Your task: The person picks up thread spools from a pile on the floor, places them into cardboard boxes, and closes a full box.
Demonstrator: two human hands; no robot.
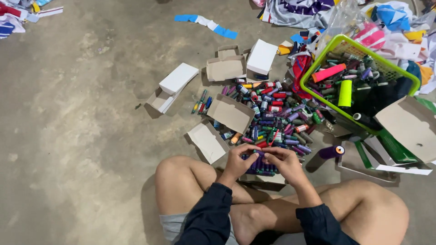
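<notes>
Left hand and right hand pinch purple thread spools — beside a spool pile on the floor

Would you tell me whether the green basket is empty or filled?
Filled: the green basket holds many thread spools, piled inside.

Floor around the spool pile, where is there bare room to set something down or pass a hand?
Bare concrete floor runs wide left of the open white boxes, up to the blue-white strip. Crowded: the spool pile, the green basket and cardboard on the right, and the box of purple spools under both hands.
</notes>
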